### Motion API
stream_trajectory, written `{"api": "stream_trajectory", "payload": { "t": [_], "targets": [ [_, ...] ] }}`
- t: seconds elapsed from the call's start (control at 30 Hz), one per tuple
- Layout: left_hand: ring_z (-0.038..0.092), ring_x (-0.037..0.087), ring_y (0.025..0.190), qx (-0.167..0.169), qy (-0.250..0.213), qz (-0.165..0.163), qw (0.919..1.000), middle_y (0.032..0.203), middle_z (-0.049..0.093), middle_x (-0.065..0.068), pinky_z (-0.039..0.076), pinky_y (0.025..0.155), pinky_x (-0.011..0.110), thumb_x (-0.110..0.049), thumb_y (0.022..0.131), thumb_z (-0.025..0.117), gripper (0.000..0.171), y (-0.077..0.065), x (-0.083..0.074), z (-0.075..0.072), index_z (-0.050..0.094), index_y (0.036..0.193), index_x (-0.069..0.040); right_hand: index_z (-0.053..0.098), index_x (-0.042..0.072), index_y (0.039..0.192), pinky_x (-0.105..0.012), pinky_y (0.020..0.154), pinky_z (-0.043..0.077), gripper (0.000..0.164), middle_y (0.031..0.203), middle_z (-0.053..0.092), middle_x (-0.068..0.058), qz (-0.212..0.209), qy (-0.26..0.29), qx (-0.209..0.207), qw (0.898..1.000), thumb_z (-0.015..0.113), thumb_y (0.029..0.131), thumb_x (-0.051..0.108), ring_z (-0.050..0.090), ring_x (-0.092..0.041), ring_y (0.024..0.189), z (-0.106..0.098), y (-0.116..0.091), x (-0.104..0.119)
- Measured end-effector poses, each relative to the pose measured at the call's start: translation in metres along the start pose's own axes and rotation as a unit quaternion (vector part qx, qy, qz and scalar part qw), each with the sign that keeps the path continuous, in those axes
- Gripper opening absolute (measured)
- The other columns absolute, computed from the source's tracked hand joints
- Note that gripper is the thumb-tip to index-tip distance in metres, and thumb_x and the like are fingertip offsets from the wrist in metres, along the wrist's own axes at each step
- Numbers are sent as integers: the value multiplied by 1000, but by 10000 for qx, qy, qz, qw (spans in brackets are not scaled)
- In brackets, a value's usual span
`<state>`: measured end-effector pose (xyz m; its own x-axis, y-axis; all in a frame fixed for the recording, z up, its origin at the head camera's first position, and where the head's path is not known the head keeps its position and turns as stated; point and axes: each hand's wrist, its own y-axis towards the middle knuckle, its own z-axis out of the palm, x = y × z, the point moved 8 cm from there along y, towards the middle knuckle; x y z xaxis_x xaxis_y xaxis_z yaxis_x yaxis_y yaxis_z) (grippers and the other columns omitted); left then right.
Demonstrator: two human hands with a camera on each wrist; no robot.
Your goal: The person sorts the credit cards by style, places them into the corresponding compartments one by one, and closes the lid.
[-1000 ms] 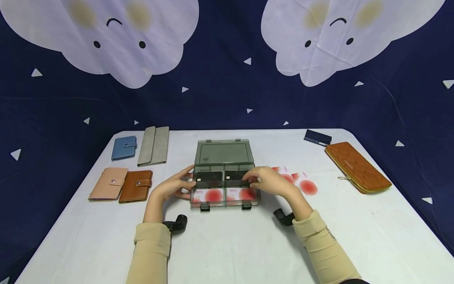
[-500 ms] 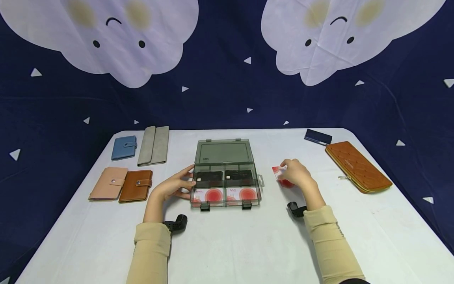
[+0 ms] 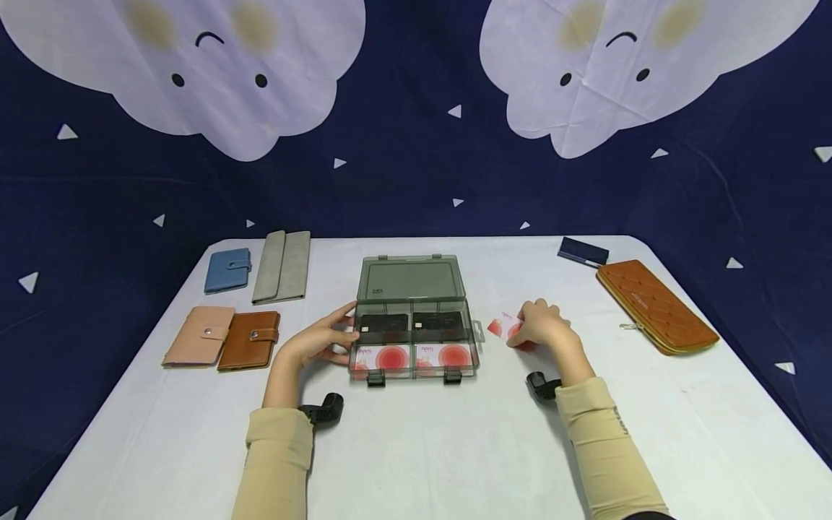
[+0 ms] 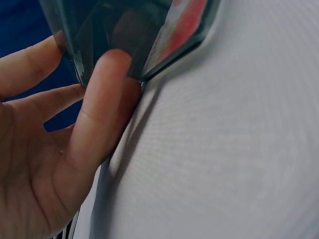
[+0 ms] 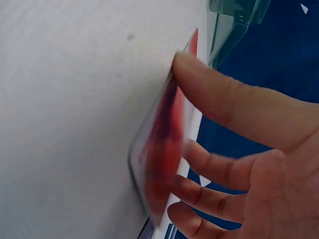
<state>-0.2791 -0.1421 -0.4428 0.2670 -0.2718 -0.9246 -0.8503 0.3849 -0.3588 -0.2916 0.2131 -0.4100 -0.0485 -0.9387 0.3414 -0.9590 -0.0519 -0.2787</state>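
Observation:
A translucent grey-green divided plastic box (image 3: 412, 278) lies with its lid swung back. Black chip cards (image 3: 437, 323) fill its rear compartments; white cards with red circles (image 3: 453, 355) fill the front ones. My left hand (image 3: 318, 341) rests against the box's left side, fingers fairly straight and spread, touching its wall (image 4: 79, 50). To the right of the box, my right hand (image 3: 542, 325) pinches red-and-white cards (image 5: 162, 149) by their edges, tilted off the cloth in the right wrist view. How many cards it holds I cannot tell.
At left lie a blue wallet (image 3: 227, 271), a grey folded case (image 3: 282, 267), a pink wallet (image 3: 198, 337) and a brown wallet (image 3: 249, 341). At right are a brown zip pouch (image 3: 656, 307) and a dark navy case (image 3: 583, 250). A clear tab (image 3: 479, 331) sticks out beside the box.
My right hand has left the box's rear right compartment and moved right to the loose cards. These were spread out and are now gathered at my fingers. My left hand has stayed put.

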Motion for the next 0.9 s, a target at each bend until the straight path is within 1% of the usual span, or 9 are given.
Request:
{"api": "stream_trajectory", "payload": {
  "t": [0.07,0.13,0.23,0.37,0.47,0.6,0.7,0.77,0.9],
  "targets": [
    [49,19,85,-3,-18,-16,10000,142,19,21,55,67,32,-11,91,54,76,0,1,0,8,151,-17,54,-4,103,-54,77,40,48,99,51,-22,-30,56,-103,9999,77,70,24,45,-40,94,-2,0,0],
    [49,19,85,-1,-27,-19,10000,142,19,21,56,67,32,-11,91,54,76,0,1,0,8,151,-17,52,-5,102,-49,74,41,43,93,54,-20,-162,250,-190,9994,74,73,19,48,-36,87,-4,-1,2],
    [49,19,84,6,-28,-23,10000,142,19,21,56,67,32,-11,91,55,76,0,1,0,8,151,-17,50,-7,106,-44,71,43,32,94,57,-21,-377,562,-216,9975,60,79,6,51,-31,82,-7,-2,6],
    [49,19,84,15,4,-3,10000,142,18,22,55,67,32,-11,91,54,76,0,0,0,7,150,-16,50,-10,114,-54,83,42,33,111,56,-29,-459,686,-379,9959,39,84,-1,53,-38,98,-14,-1,9],
    [49,20,85,20,4,5,10000,142,18,22,55,67,32,-11,92,54,76,-1,0,0,7,150,-16,53,-12,112,-56,89,40,33,112,56,-29,-768,838,-775,9905,37,85,0,52,-41,103,-24,-5,21],
    [49,21,86,21,25,2,10000,142,18,22,56,67,34,-12,91,55,76,-2,1,-1,7,151,-17,55,-11,107,-48,84,43,26,102,58,-25,-1354,1267,-976,9778,43,87,0,52,-35,93,-30,-13,50],
    [49,22,88,31,49,8,10000,143,18,22,56,67,35,-13,92,55,76,-2,1,-1,7,151,-18,56,-8,106,-44,82,42,23,98,58,-21,-1651,1463,-914,9711,45,87,-1,50,-30,90,-28,-17,75],
    [49,22,88,42,47,20,10000,143,17,22,56,67,36,-13,92,55,76,-1,1,0,7,151,-18,58,-7,105,-44,82,42,26,99,58,-20,-1868,1473,-886,9672,42,85,-5,49,-29,90,-25,-21,95],
    [49,22,88,44,50,37,10000,143,17,22,56,67,36,-13,92,55,76,-1,0,0,7,151,-18,60,-6,109,-44,89,43,42,109,60,-20,-2218,1358,-707,9630,38,74,-15,52,-29,100,-13,-29,132]
  ]
}}
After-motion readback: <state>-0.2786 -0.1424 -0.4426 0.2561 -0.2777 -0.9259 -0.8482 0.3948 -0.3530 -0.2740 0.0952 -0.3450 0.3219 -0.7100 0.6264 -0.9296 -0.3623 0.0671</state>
